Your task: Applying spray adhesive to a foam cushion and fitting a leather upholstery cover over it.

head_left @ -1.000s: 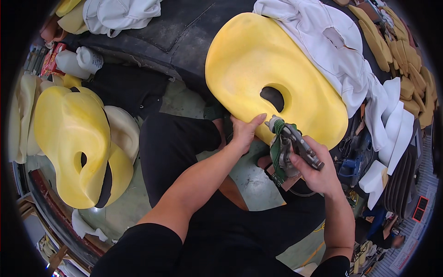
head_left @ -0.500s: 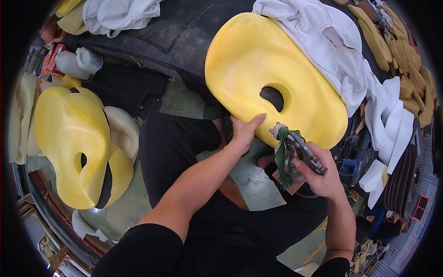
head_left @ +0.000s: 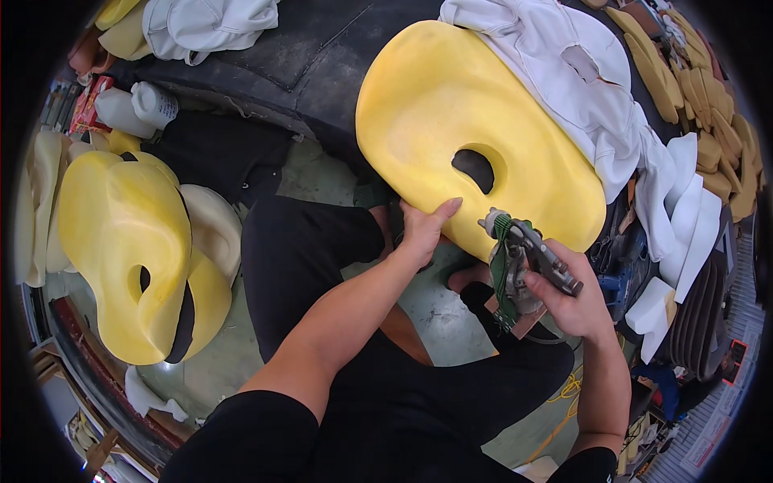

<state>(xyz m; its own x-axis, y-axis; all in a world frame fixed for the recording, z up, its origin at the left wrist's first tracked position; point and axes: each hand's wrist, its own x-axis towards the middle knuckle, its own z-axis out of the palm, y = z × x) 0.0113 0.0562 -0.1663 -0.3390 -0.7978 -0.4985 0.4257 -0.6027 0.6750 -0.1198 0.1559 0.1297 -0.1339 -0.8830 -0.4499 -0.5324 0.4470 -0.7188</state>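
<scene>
Gripping green-smeared metal spray gun [head_left: 523, 266] in right hand [head_left: 573, 299], fingers wrapped tight, nozzle just beside lower rim of yellow moulded foam cushion with oval hole [head_left: 451, 105]. Left hand [head_left: 424, 229] pinches same rim, thumb on top. Best keep nozzle square to edge, cushion steady. White fabric cover [head_left: 580, 72] drapes far side.

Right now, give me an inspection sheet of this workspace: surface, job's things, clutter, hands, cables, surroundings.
Surface: dark work surface, partly covered; greenish floor below.
Job's things: yellow foam cushion with an oval hole, tilted on the surface edge; spray gun, nozzle at the cushion's lower edge.
Clutter: white fabric covers beside the cushion; more white fabric at top left; two white bottles.
Hands: left hand grips the cushion's lower edge; right hand holds the spray gun.
Cables: yellow cord on the floor at lower right.
Surroundings: stack of yellow foam cushions at left; tan and white foam pieces at right.
</scene>
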